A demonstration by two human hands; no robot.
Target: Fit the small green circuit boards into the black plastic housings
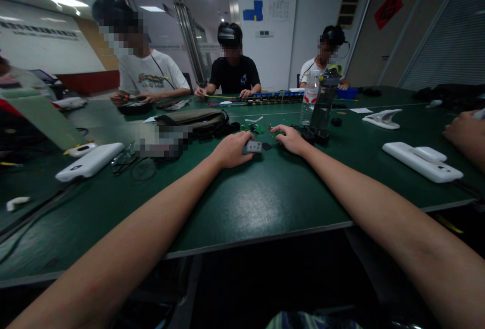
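My left hand (232, 151) is closed on a small grey rectangular box (254, 146) with dark letters on its face. The box is tilted up a little above the table, its left edge between thumb and fingers. Beside it lies a thin black square piece (267, 146). My right hand (291, 140) reaches over several small green pieces, its index finger stretched forward and apart from the thumb. More green pieces (258, 129), which look like bits of circuit board, lie between and beyond both hands.
A water bottle (307, 104) and a dark tumbler (325, 109) stand right of my right hand. A bag (193, 119) lies at left. White devices (422, 161) rest on the green table (261, 202). Several people sit around it; a co-worker's hand (468, 134) shows at far right.
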